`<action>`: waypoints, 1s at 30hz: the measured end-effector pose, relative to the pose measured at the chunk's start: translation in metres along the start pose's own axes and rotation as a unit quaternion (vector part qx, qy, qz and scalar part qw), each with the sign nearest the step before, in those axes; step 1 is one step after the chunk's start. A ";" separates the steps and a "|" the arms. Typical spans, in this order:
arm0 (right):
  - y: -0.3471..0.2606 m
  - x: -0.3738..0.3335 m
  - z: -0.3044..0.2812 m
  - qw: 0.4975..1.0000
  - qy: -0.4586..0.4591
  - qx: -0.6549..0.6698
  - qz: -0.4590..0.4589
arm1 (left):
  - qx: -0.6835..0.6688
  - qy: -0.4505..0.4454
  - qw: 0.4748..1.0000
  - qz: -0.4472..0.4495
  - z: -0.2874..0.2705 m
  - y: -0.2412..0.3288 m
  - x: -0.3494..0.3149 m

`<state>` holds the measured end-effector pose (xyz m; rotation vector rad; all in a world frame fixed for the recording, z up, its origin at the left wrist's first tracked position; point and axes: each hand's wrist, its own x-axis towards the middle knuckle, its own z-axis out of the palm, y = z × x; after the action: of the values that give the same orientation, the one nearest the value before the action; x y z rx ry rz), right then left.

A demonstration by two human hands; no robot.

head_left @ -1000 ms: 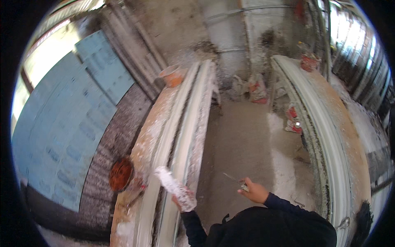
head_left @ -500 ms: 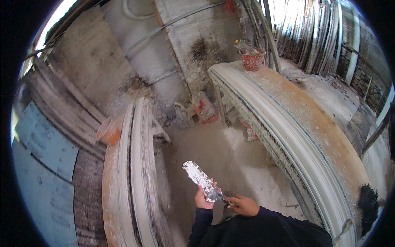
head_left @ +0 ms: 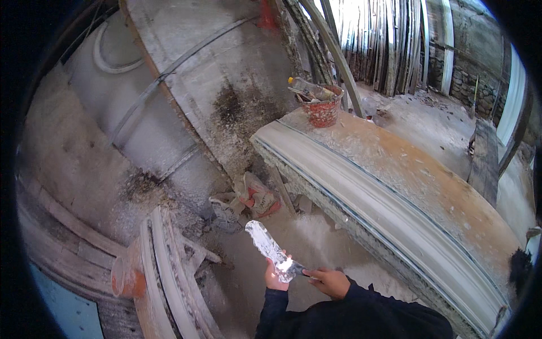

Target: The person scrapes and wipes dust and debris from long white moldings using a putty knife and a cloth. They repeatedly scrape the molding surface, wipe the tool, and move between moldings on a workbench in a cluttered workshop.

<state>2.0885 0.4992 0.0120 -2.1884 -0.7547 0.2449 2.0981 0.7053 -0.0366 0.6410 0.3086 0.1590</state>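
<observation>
A long, shiny silver metal plate point(head_left: 262, 240) with a wavy edge and pale smears is held out in front of me. My left hand point(head_left: 276, 278) is closed around its lower part, with the fingertips showing at the far edge. My right hand point(head_left: 332, 283) grips a dark-handled scraper point(head_left: 300, 272). The scraper's tip meets the lower end of the plate; exactly where it touches is hard to make out.
On my right stands a long bench point(head_left: 451, 186) bearing a white plaster moulding point(head_left: 361, 195). A red bucket point(head_left: 323, 113) with tools and a bottle sits at its far end. Another moulding bench point(head_left: 161, 265) with an orange bucket point(head_left: 127, 278) is at left. Sacks point(head_left: 257, 195) lie ahead.
My view has swung to the right, so the benches and buckets appear shifted left. Both hands keep their holds, and the plate and scraper stay nearly as they were.
</observation>
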 end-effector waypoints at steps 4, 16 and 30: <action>0.025 0.091 -0.020 0.996 0.078 0.031 -0.006 | -0.023 -0.003 1.000 -0.006 0.023 0.015 0.082; 0.108 0.307 -0.095 0.986 0.140 0.042 0.080 | -0.025 -0.144 0.978 -0.150 0.099 0.018 0.333; 0.184 0.444 -0.173 0.861 0.396 -0.019 0.320 | 0.087 -0.224 0.815 -0.527 0.207 -0.039 0.542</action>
<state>2.5962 0.5592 0.0218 -2.2243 0.4403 -0.3457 2.6791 0.6880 -0.0293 0.5871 0.1832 -1.0946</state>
